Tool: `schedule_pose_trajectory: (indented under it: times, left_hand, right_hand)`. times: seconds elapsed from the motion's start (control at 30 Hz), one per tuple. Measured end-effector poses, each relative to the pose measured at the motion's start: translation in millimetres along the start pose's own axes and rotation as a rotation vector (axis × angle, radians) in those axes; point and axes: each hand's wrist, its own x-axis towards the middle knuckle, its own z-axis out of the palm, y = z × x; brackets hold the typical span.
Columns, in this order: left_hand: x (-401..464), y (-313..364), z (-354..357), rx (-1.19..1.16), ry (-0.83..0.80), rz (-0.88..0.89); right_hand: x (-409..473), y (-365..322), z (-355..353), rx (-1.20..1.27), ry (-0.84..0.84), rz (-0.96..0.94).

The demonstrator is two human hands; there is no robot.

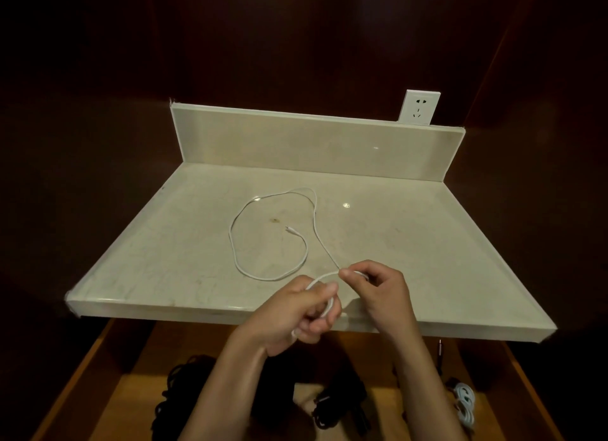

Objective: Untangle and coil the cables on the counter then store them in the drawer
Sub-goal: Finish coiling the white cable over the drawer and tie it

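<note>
A thin white cable lies in a wide loose loop on the beige stone counter, its free plug end resting inside the loop. Near the counter's front edge my left hand grips a small coil of the same cable. My right hand pinches the cable where it leaves the coil, just right of the left hand. Below the counter an open wooden drawer holds a black coiled cable, a black adapter with its cord and a white coiled cable.
A white wall socket sits above the counter's raised back edge at the right. Dark wood panels close in the counter on the left, right and back. A small brown stain marks the counter's middle.
</note>
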Motion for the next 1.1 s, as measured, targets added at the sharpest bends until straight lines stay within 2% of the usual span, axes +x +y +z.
schedule_pose_trajectory:
  times: [0.13,0.23,0.3,0.4,0.5,0.57,0.67,0.8,0.87,0.97,1.03,1.1]
  left_hand:
    - [6.4,-0.5,-4.4,-0.166,0.368,0.046]
    - [12.6,-4.4,-12.1,-0.128,0.654,0.089]
    - [14.0,-5.0,-11.6,-0.094,0.763,0.094]
    - [14.4,-2.4,-5.0,-0.323,0.795,0.174]
    - [12.6,5.9,-4.4,-0.792,0.708,0.291]
    - [10.2,9.6,-5.3,-1.014,0.683,0.324]
    - [8.8,10.9,-5.1,-1.074,0.682,0.319]
    - [8.9,9.8,-9.3,-0.864,0.781,0.323]
    - [10.2,6.8,-10.3,-0.632,0.877,0.346]
    - [11.3,-0.8,-8.7,-0.154,1.047,0.321]
    - [12.3,-5.7,-8.7,0.112,1.082,0.272]
    - [13.6,-9.4,-11.0,0.285,1.051,0.217]
  right_hand:
    - [0.4,6.0,-8.0,-0.075,0.063,0.04]
    - [-0.9,8.1,-10.5,-0.078,0.094,0.055]
    - [-2.1,7.5,-9.6,-0.081,0.084,0.047]
    - [-3.5,6.9,-6.8,-0.093,0.069,0.021]
    - [-3.8,7.0,-7.4,-0.105,0.039,0.009]
    - [-4.7,6.4,-8.8,-0.124,-0.01,-0.007]
    - [-8.2,6.3,-9.6,-0.179,-0.081,-0.047]
    - [-10.4,10.2,-15.4,-0.251,-0.139,-0.067]
    - [-11.2,10.2,-19.3,-0.273,-0.215,-0.086]
    - [-12.7,9.6,-18.4,-0.327,-0.336,-0.131]
    - [-13.6,7.7,-14.3,-0.364,-0.39,-0.166]
    - [-15.2,4.3,-10.5,-0.364,-0.421,-0.203]
